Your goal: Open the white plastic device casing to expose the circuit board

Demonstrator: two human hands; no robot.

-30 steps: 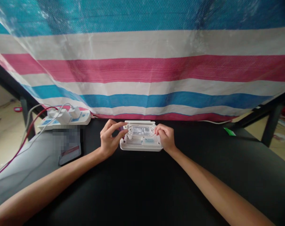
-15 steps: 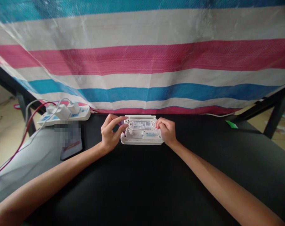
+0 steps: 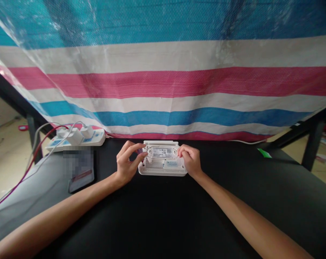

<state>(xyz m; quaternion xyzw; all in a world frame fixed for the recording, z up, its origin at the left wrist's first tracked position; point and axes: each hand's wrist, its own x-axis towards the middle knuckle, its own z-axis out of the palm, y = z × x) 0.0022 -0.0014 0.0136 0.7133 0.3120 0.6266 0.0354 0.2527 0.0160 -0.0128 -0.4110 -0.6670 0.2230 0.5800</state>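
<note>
A white plastic device [image 3: 163, 167] with vent holes, two labels and a bar along its far edge lies on the black table [image 3: 163, 216]. At its left end is my left hand [image 3: 127, 162], thumb and forefinger curved towards each other around a small purplish item [image 3: 140, 151] that is mostly hidden. A small white piece shows by those fingertips, against the device. My right hand [image 3: 190, 159] is closed at the device's right end, its thumb and fingers pressed together on the edge.
A white power strip [image 3: 98, 138] with plugs and red and white cables sits at the back left. In front of it lies a dark phone [image 3: 83, 180], partly blurred out. A green scrap [image 3: 264, 153] is at the right. Behind the table hangs a striped sheet [image 3: 163, 84].
The whole view has shifted, so the table and everything on it appear slightly lower. Both hands keep nearly the same place on the device.
</note>
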